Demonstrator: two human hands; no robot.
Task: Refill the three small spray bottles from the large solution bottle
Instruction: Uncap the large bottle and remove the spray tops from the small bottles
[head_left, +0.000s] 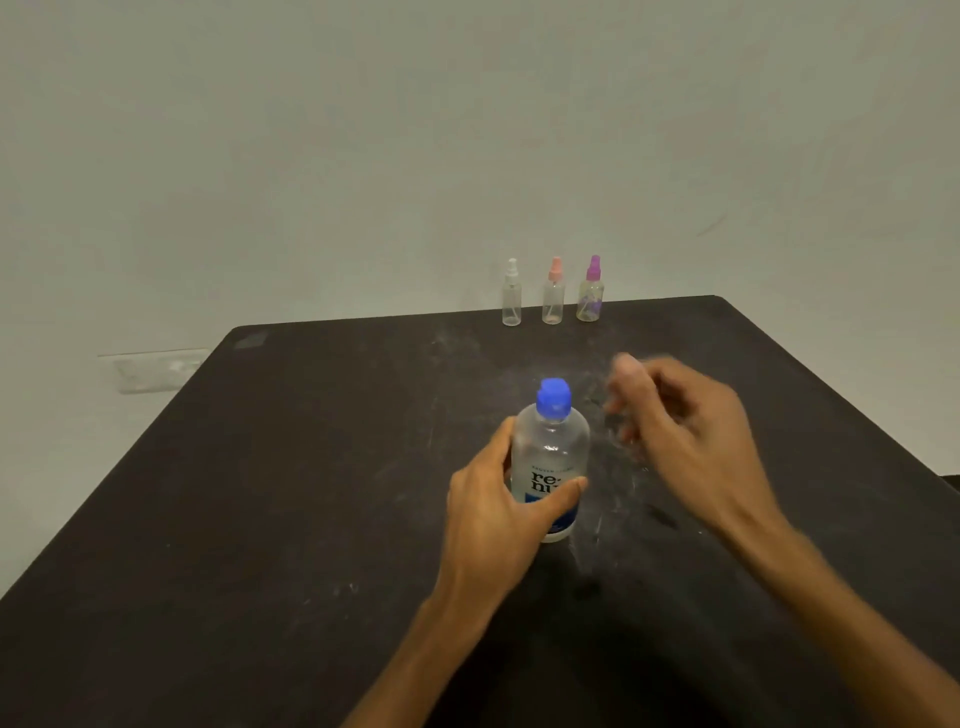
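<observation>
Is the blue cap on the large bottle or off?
On. The blue cap sits on the neck of the large bottle, held by the left hand.

One head-worn wide-angle view looks forward and down across the dark counter (311, 493) toward the wall (363, 156) behind it, close over both forearms, with the far counter edge in view.

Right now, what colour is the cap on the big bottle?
Blue. The cap on the big bottle shows clearly in the head view.
</observation>
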